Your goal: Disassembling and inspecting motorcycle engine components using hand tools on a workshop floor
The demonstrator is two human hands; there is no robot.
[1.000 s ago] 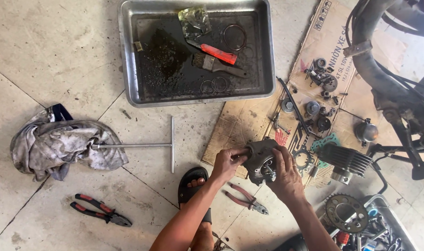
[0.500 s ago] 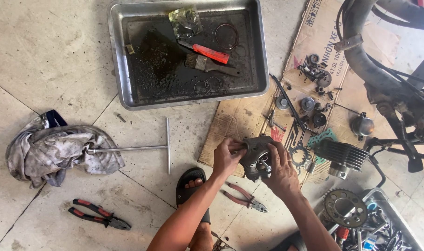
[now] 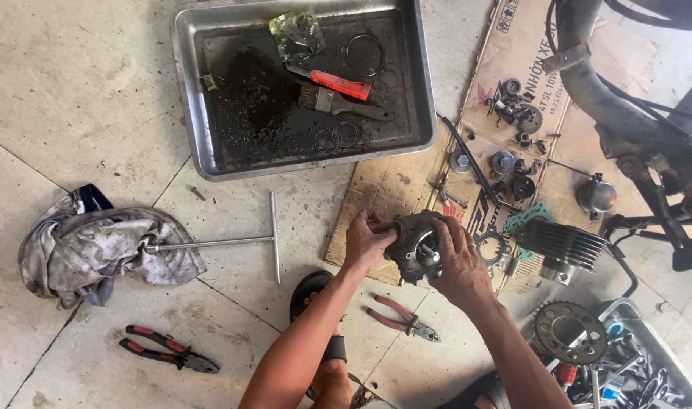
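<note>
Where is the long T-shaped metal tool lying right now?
In the head view, the T-shaped tool lies on the floor left of the left hand, its tip tucked into the grey rag, below the metal tray.

Bare floor upper left open. Lower left: T-handle wrench (image 3: 232,241), rag (image 3: 96,246), pliers (image 3: 168,350) obstruct. Right side crowded: engine parts on cardboard (image 3: 391,189), finned cylinder (image 3: 560,246).
</note>
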